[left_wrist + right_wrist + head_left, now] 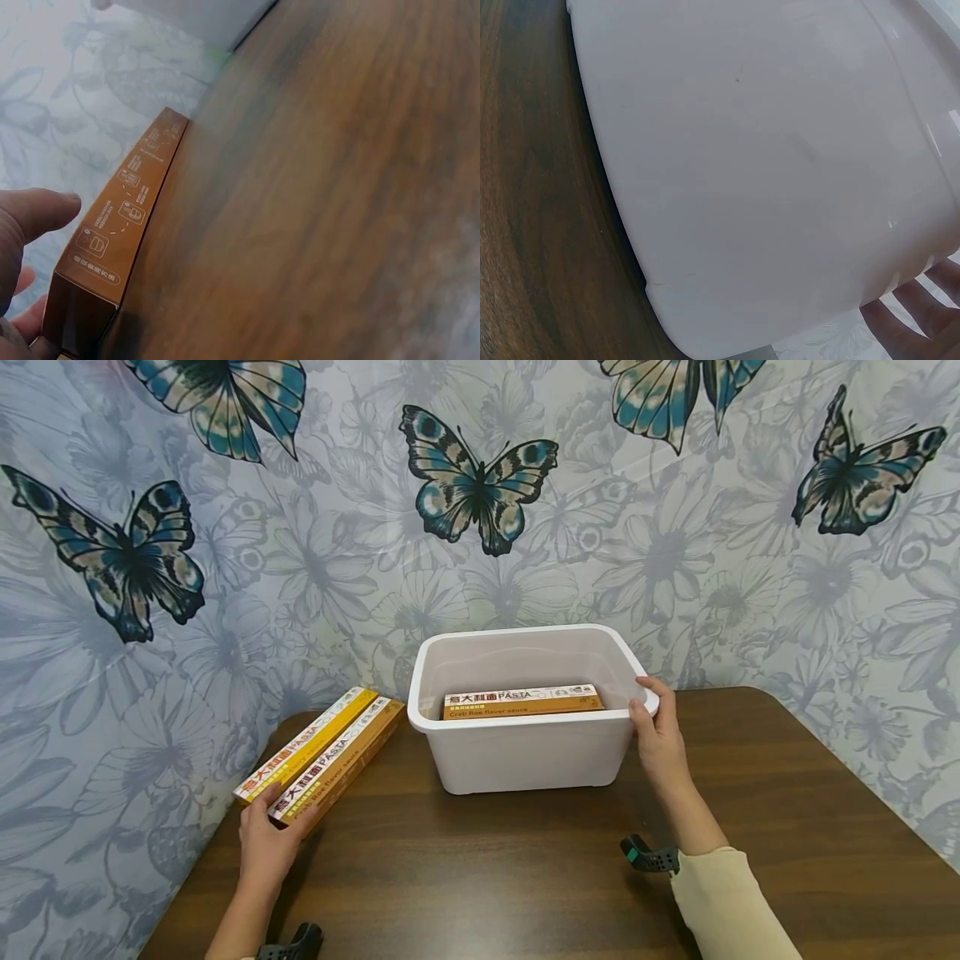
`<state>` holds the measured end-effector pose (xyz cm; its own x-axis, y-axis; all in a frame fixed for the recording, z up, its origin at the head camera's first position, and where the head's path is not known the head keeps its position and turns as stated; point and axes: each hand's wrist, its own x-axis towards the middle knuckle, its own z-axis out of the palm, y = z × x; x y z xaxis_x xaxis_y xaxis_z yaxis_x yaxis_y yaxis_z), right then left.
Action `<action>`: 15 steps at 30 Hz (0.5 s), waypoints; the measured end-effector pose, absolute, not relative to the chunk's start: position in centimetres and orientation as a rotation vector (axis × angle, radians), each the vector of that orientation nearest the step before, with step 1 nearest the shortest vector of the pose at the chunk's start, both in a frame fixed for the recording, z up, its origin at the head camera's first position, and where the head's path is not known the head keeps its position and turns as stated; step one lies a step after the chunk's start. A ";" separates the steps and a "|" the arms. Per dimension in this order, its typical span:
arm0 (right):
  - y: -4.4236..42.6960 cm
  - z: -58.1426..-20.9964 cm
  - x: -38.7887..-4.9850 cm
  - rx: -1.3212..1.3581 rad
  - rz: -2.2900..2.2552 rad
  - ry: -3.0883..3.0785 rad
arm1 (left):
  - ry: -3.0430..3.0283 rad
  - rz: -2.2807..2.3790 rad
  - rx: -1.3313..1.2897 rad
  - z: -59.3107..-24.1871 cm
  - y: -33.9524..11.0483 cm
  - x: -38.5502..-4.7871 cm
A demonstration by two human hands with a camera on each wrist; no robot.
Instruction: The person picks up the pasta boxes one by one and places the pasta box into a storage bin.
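Two long pasta boxes lie side by side at the table's left: a yellow pasta box (307, 747) and an orange-brown pasta box (337, 762). My left hand (270, 839) is at their near ends, fingers spread around the orange-brown one. The left wrist view shows the thumb (45, 210) extended beside that box's upper edge, with no clear grip. A white plastic bin (525, 756) stands upright at the middle back. My right hand (660, 739) holds its right rim. Inside lies another orange-brown pasta box (522, 702), its lower part hidden by the front wall.
The brown wooden table (480, 877) has a rounded far right corner. Right behind it hangs a pale floral backdrop (337, 568) with large butterflies. A black wrist strap (648, 855) is on my right wrist, another black strap (292, 943) on my left.
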<state>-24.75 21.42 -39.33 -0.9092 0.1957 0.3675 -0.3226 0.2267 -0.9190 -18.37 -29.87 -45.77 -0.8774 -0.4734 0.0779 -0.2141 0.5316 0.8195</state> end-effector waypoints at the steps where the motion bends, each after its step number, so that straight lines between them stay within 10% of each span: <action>1: 21.4 -39.3 -24.8 0.117 1.726 -2.100 | -2.488 -1.275 0.573 -45.8 -29.9 -18.4; 15: 21.5 -39.4 -24.8 0.138 1.733 -2.094 | -2.604 -1.295 0.589 -46.3 -30.4 -18.6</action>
